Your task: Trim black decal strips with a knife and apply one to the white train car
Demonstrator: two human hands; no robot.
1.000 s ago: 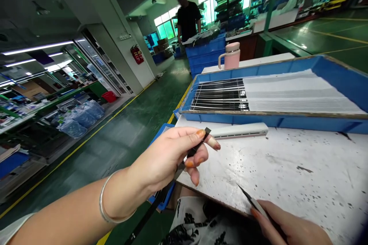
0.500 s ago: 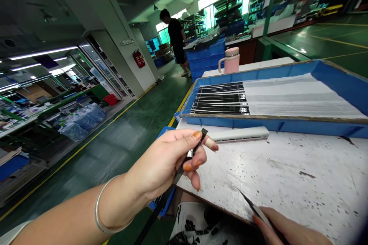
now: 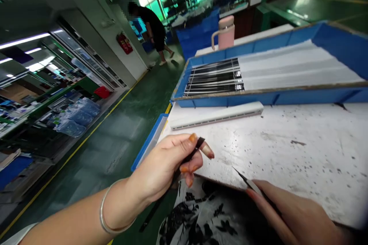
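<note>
My left hand pinches the top end of a long thin black strip between thumb and fingers; the strip runs down past my wrist below the table's front edge. My right hand is closed on a slim pointed tool, its tip aimed toward my left hand over the table edge. A white slotted bar lies on the stained white table just beyond my left hand. Behind it a blue tray holds rows of black strips and white sheets.
A pink lidded mug stands behind the tray. A blue bin edge sits beside the table at left. A person walks in the green-floored aisle near blue crates. Shelves and bagged goods line the left side.
The view has tilted down and nearer the table. My left hand has dropped slightly with the strip. The person in the aisle has walked further left and away.
</note>
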